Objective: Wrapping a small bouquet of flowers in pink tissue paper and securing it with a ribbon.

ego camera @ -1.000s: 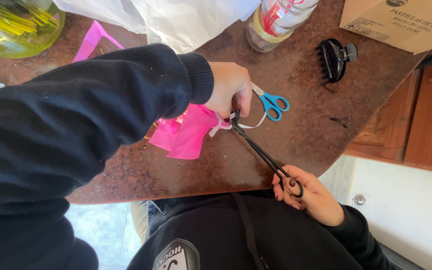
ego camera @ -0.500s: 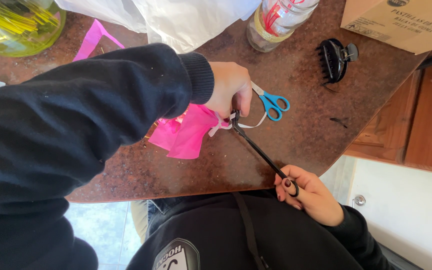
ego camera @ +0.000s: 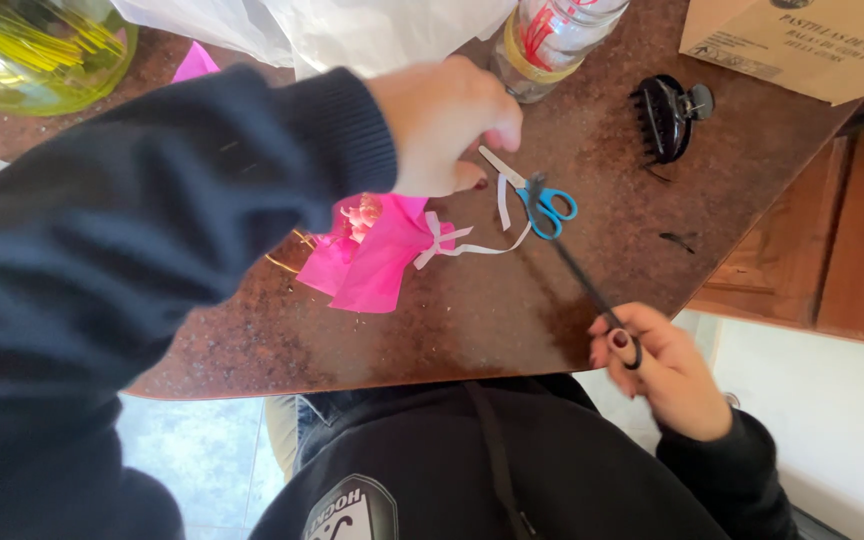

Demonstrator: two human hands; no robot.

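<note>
My left hand point(ego camera: 442, 120) hovers above a pink tissue-paper bundle point(ego camera: 372, 250) tied with a white ribbon point(ego camera: 452, 243). Its fingers are curled and its palm faces down, so I cannot tell whether it holds anything. The ribbon's loose ends lie on the brown speckled counter point(ego camera: 452, 320). My right hand point(ego camera: 657, 370), off the counter's near edge, grips the handles of long black scissors point(ego camera: 582, 280). Their thin blades point up-left toward small blue-handled scissors point(ego camera: 542, 200) lying beside the ribbon.
A black hair claw clip point(ego camera: 667, 115) lies at the back right, next to a cardboard box point(ego camera: 802, 45). A clear jar point(ego camera: 552, 40) and white plastic bag point(ego camera: 352, 30) stand behind, a yellow-green glass bowl point(ego camera: 32, 50) at far left. Wooden cabinets point(ego camera: 852, 250) are at right.
My left hand has lifted off the bundle and away from the ribbon. The black scissors have drawn back to the right, away from the ribbon, which now lies loose on the counter.
</note>
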